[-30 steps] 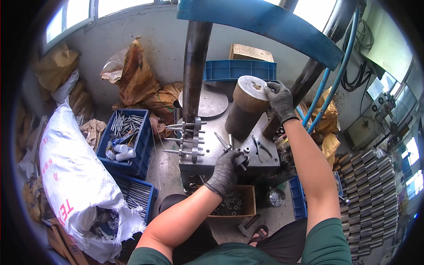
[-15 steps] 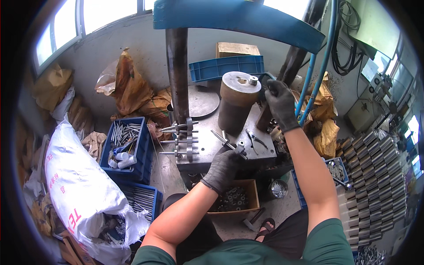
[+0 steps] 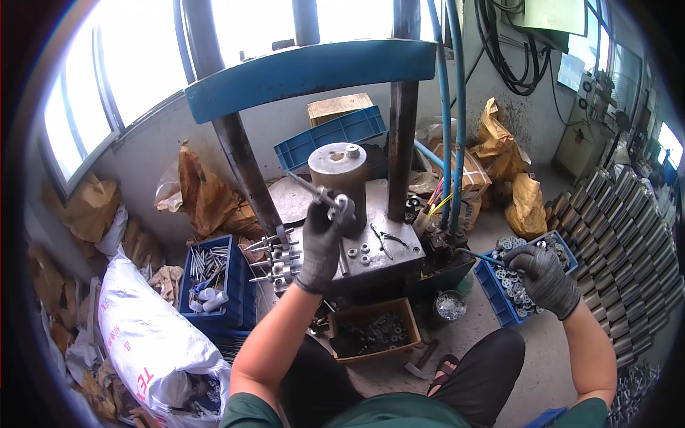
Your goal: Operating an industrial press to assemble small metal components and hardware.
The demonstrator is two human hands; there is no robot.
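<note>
My left hand [image 3: 321,250], in a grey glove, is closed around a metal shaft [image 3: 305,187] with a round collar [image 3: 342,208], raised in front of the steel cylinder [image 3: 341,189]. A small ring [image 3: 352,150] sits on the cylinder's top. To the right, my gloved right hand [image 3: 546,278] grips a thin teal rod [image 3: 479,257]. That rod's far end lies beside a dark lump near the hoses; I cannot tell whether they touch. On the steel bench [image 3: 407,258] are small rings [image 3: 365,248], pliers [image 3: 387,239] and, at its left edge, several shafts with collars [image 3: 275,257].
Blue posts' crossbeam [image 3: 314,71] spans above the bench. A wooden box [image 3: 410,317] of small parts stands below it. Blue crates [image 3: 242,285] [image 3: 492,303] flank the bench, the right one holding round metal parts. A white sack [image 3: 143,321] lies left; stacked metal tubes [image 3: 617,250] stand right.
The view has shifted. My left hand has lifted the shaft off the bench area. My right hand has moved from beside the cylinder to over the right crate, now holding the teal rod.
</note>
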